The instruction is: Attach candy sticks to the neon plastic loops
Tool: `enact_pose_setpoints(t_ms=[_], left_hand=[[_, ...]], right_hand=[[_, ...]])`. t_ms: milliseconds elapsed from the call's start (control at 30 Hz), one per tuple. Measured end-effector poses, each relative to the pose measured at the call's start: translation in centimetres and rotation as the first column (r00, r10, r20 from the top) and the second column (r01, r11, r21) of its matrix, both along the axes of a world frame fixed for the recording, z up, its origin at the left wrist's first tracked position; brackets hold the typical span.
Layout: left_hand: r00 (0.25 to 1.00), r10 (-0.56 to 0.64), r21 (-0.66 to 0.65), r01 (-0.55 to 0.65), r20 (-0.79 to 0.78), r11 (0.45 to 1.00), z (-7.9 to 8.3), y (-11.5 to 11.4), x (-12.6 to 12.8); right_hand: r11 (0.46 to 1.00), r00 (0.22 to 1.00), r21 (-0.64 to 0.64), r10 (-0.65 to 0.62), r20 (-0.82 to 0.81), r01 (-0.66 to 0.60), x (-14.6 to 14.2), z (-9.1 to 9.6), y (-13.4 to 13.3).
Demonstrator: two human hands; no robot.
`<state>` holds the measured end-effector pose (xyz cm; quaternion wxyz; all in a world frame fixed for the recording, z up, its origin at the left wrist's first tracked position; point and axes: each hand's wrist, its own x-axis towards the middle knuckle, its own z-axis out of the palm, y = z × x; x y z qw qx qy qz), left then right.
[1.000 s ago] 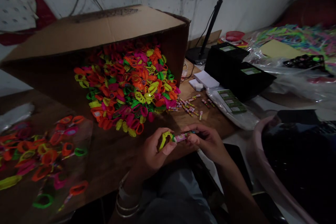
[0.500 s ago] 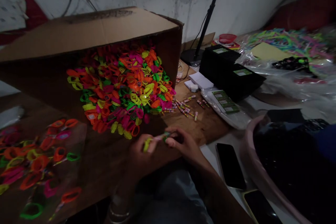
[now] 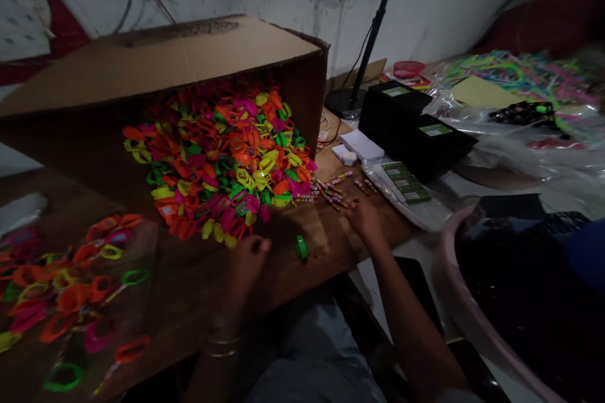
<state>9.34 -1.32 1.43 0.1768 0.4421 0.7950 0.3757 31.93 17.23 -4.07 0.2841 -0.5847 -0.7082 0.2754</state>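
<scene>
My left hand [image 3: 248, 261] is beside the front edge of a pile of bright plastic toy watches [image 3: 212, 157]. Its fingers are loosely curled, thumb and fingertip a little apart, and I see nothing held in them. To the right of that hand, a single green toy watch [image 3: 301, 247] sits on the wooden table [image 3: 326, 233]. Farther right, my right hand [image 3: 365, 220] pinches at the edge of a scatter of small printed candy rolls [image 3: 331, 194]. Its fingertips are closed on one roll, which they mostly hide.
The toy watches spill from a cardboard box [image 3: 198, 53] lying on its side. More watches with printed tubes attached lie on a plastic sheet [image 3: 146, 245] at left. Black boxes [image 3: 397, 123], a lamp stand [image 3: 373, 38] and a pink-rimmed tub [image 3: 451, 264] stand at right.
My hands have parted: the left went up and left, the right forward to the candy rolls. The green watch now lies on the table. A yellow watch has joined the left heap.
</scene>
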Motion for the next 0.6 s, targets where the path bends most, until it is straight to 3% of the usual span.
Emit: enact_pose_setpoints(t_ms=[100, 167, 233, 333, 400, 500, 600], left_hand=[[0.997, -0.073, -0.030, 0.072, -0.021, 0.997, -3.7, 2.9, 6.0], [0.995, -0.099, -0.006, 0.099, -0.016, 0.995, -4.5, 3.6, 7.9], [0.987, -0.157, 0.033, 0.156, 0.018, 0.987, -4.0, 3.6, 8.1], [0.945, -0.309, 0.078, 0.302, 0.105, 0.950, -1.6, 2.7, 6.7], [0.905, -0.355, 0.137, 0.331, 0.233, 0.934, 0.0, 1.8, 5.9], [0.825, -0.301, 0.252, 0.199, 0.478, 0.947, 1.5, 0.6, 5.9], [0.772, -0.198, 0.312, 0.000, 0.604, 0.950, 1.6, 0.2, 6.9]], right_hand=[[0.981, 0.957, -0.075, 0.153, -0.246, -0.176, -1.4, -0.4, -3.7], [0.955, 0.888, -0.093, 0.224, -0.401, -0.283, -2.1, -0.6, -6.6], [0.935, 0.813, -0.087, 0.249, -0.526, -0.343, -2.1, -0.5, -8.9], [0.900, 0.664, -0.098, 0.237, -0.709, -0.426, -1.3, 0.7, -10.6], [0.873, 0.591, -0.115, 0.218, -0.777, -0.474, -0.9, 1.8, -10.9], [0.871, 0.556, -0.166, 0.139, -0.819, -0.463, -1.5, 3.3, -11.9], [0.870, 0.488, -0.233, 0.010, -0.873, -0.435, -3.0, 4.2, -13.8]])
